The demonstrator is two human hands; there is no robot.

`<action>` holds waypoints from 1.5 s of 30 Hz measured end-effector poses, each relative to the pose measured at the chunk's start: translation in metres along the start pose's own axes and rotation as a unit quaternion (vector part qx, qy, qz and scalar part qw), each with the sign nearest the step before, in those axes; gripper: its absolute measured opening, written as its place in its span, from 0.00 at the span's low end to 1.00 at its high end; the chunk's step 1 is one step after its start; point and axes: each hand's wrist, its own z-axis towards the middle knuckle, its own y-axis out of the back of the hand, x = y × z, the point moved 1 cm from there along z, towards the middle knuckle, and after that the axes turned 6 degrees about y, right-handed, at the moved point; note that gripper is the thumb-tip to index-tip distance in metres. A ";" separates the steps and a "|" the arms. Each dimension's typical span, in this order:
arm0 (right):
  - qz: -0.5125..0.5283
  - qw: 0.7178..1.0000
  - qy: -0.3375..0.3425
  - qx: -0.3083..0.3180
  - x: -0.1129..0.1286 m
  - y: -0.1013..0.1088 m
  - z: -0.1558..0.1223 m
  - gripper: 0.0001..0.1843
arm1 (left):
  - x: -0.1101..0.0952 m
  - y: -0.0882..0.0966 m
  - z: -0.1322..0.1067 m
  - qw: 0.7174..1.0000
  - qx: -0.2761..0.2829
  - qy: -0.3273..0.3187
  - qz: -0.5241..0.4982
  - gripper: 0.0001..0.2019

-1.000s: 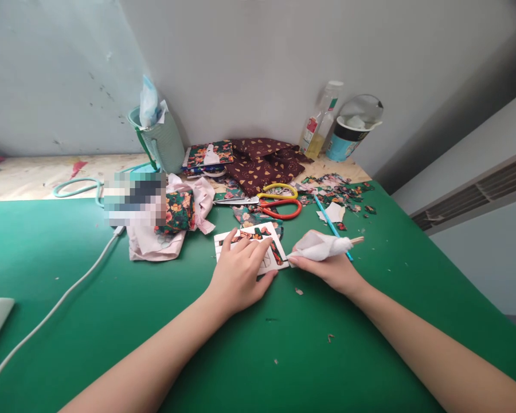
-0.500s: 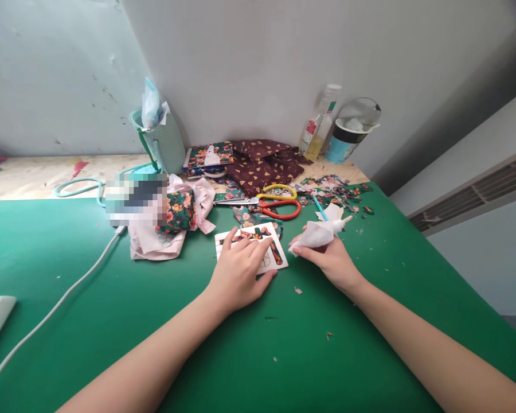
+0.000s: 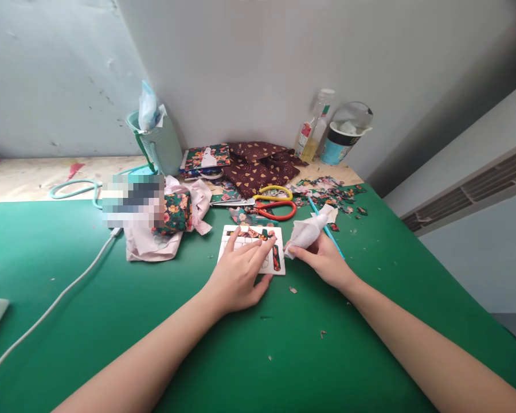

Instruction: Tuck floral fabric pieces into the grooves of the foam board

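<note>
My left hand point(image 3: 241, 272) lies flat with fingers spread on a small white board point(image 3: 279, 235). Strips of dark floral fabric point(image 3: 277, 258) cover parts of this board, and thin drawn lines show between my fingers. Just right of the board, my right hand point(image 3: 327, 261) is closed around a white tissue-wrapped bundle point(image 3: 305, 235), narrow towards its far end; what is inside the tissue is hidden. A thin blue stick point(image 3: 333, 238) lies on the table beside that hand. Scissors point(image 3: 275, 209) with one yellow and one red handle rest beyond the board.
Many fabric scraps point(image 3: 339, 192) lie at the back right, near a bottle point(image 3: 312, 129) and a paper cup point(image 3: 344, 140). Behind the scissors is a maroon cloth point(image 3: 258, 166). A mint basket point(image 3: 161, 146), pink cloth point(image 3: 152, 244) and white cable point(image 3: 69, 298) are on the left.
My right hand has turned the wrapped bundle so that its far end points more away from me. The board has turned slightly under my left hand. More of the blue stick shows.
</note>
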 end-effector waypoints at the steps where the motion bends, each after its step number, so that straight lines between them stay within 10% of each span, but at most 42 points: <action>1: 0.003 1.000 -0.003 0.003 0.001 0.000 0.000 0.28 | 0.000 0.000 0.000 1.000 0.003 -0.002 0.001 0.29; 45: -0.089 0.994 0.027 0.059 -0.002 -0.002 -0.012 0.25 | 0.002 -0.004 -0.001 1.000 0.006 0.011 -0.025 0.27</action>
